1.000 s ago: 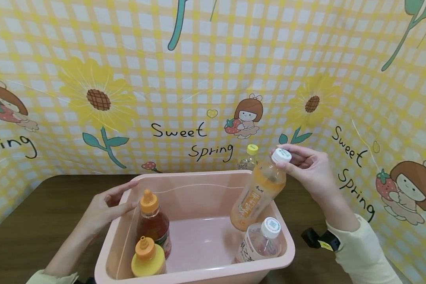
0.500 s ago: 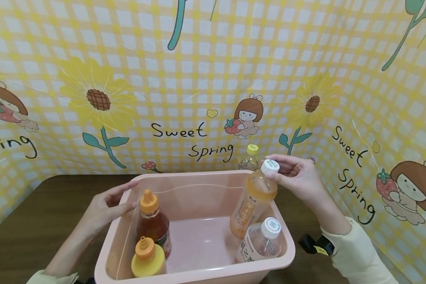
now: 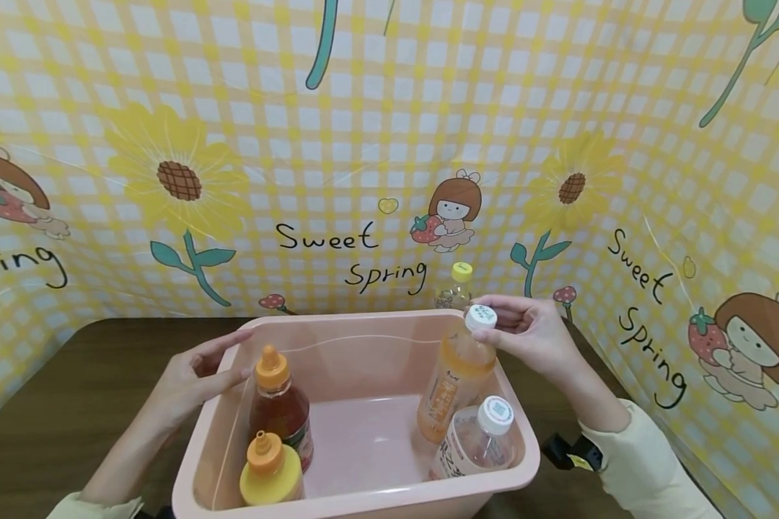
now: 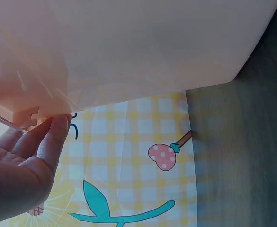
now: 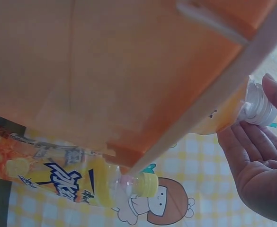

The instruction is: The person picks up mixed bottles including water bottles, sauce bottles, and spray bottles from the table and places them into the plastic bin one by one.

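Yellow gingham backdrop with sunflowers, cartoon girls, "Sweet Spring" lettering wraps three sides of dark wooden table; bright, even light.

A staged recording booth rather than a real room: a yellow checked backdrop printed with sunflowers and "Sweet Spring" is wrapping around the dark wooden surface on three sides.

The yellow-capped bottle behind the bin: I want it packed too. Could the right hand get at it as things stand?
Probably not yet: the right hand has its grip on the orange drink bottle. Once freed, the yellow-capped bottle stands just beyond the pink bin, with nothing between.
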The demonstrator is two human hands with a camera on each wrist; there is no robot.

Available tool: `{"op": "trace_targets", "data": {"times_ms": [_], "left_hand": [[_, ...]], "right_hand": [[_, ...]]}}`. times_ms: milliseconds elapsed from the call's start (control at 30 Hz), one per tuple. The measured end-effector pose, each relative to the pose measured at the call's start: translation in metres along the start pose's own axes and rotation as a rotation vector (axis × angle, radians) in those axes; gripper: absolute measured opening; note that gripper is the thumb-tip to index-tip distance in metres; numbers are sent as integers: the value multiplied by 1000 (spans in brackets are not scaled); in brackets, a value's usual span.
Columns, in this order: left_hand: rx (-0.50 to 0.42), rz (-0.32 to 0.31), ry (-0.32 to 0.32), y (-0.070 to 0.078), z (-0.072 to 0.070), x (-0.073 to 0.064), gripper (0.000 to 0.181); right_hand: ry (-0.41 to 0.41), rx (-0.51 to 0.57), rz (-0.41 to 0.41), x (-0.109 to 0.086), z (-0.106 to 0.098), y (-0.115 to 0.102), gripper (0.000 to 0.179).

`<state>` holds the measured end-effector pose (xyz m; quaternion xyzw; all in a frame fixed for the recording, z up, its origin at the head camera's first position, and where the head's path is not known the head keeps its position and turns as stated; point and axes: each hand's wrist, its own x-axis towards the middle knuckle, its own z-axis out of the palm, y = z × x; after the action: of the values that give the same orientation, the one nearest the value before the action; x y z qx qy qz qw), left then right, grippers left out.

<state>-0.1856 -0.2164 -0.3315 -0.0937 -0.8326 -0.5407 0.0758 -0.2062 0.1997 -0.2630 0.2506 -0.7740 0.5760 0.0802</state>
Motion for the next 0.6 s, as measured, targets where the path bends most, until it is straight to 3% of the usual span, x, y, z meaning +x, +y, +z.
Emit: {"op": "trace_targets", "data": {"times_ms": [600], "left_hand": [[-8, -22, 1, 0, 0, 1, 53]], "right_hand": [[-111, -115, 35, -2, 11, 14, 34]]}}
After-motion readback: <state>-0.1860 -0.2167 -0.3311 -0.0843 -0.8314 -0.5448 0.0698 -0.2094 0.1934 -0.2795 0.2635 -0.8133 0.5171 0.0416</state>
